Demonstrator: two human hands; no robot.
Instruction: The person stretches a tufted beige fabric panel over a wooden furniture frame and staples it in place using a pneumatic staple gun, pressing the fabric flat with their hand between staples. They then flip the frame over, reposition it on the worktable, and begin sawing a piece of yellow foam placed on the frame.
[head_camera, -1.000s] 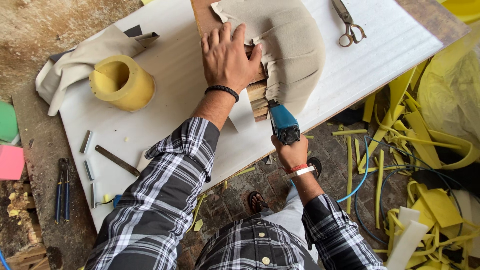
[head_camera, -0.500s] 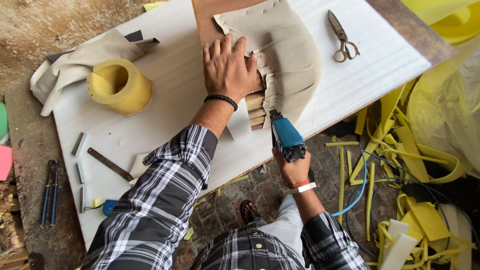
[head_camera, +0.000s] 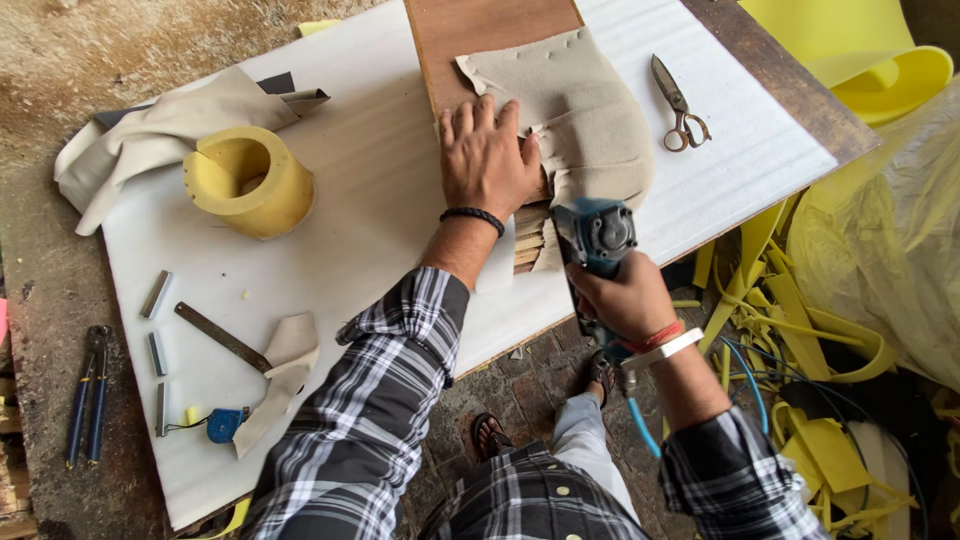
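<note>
Stapling beige fabric (head_camera: 590, 110) around a wooden board (head_camera: 480, 30) at the table (head_camera: 380, 200) edge: left hand (head_camera: 488, 158) pressed flat on fabric, fingers spread; right hand (head_camera: 628, 300) clamped on a blue power stapler (head_camera: 597, 235), apparently nosed against the fold. Next, judged: firm pressure, taut cloth, nose square. Versus a second ago, stapler raised closer to the fabric.

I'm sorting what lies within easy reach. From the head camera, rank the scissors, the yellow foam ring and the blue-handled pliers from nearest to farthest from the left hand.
From the left hand, pressed on the beige fabric:
1. Scissors, to its right on the white sheet.
2. Yellow foam ring, to its left, slightly farther.
3. Blue-handled pliers, far left, off the sheet.
</note>
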